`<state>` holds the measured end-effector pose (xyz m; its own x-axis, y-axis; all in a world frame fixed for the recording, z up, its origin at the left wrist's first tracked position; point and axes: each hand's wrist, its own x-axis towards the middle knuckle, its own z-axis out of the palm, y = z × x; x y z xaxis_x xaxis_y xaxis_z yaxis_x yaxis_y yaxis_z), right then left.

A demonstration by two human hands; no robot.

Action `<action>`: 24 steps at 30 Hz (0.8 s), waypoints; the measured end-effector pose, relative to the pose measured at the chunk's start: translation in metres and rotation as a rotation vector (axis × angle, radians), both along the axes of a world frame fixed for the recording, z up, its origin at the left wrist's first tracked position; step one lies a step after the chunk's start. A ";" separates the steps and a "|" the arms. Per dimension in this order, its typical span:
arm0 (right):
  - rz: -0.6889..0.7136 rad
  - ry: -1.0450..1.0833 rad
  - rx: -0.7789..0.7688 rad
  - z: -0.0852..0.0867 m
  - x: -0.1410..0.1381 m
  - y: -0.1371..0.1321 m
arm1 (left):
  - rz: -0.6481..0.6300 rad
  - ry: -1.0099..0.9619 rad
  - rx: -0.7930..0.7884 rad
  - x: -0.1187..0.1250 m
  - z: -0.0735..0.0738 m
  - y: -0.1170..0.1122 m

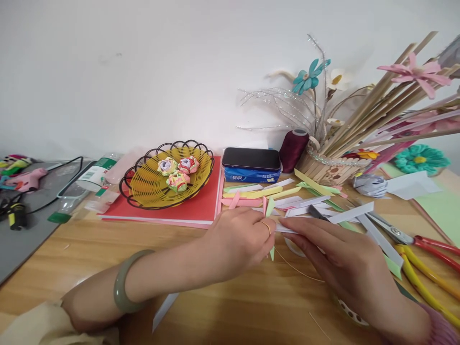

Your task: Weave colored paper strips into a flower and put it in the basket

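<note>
My left hand (242, 235), with a ring and a jade-coloured bangle, is closed on folded paper strips. A pink tip and a green strip (270, 207) stick out around its fingers. My right hand (345, 254) meets it from the right, fingers pressed together on a white folded paper strip (285, 228) that runs between the hands. The fingertips of both hands are partly hidden. A thin thread (298, 273) trails under the right hand. Behind the hands lies a pile of folded strips (247, 194) in white, yellow, pink and green.
Left, a yellow woven basket (142, 184) with paper flowers (178, 181) stands on red paper (201, 211). A phone (251, 158) rests on a blue tissue pack (247, 175), near a maroon thread spool (293, 148). Scissors (398, 234) and yellow-handled pliers (413, 273) lie right.
</note>
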<state>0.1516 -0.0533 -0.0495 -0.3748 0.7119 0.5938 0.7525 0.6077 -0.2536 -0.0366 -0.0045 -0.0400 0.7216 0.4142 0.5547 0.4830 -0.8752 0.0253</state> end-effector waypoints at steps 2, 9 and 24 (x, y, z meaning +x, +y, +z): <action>0.022 0.020 -0.021 0.002 0.000 -0.002 | -0.007 -0.001 0.008 0.000 0.001 -0.002; 0.047 0.093 -0.084 0.008 -0.004 0.003 | -0.004 -0.103 0.000 0.003 0.000 -0.002; -0.095 -0.163 0.079 0.009 -0.005 0.007 | 0.053 0.044 -0.635 0.004 0.004 0.002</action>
<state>0.1462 -0.0465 -0.0410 -0.4039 0.7024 0.5861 0.8349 0.5449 -0.0777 -0.0327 -0.0028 -0.0361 0.7077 0.6884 0.1593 0.5377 -0.6710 0.5106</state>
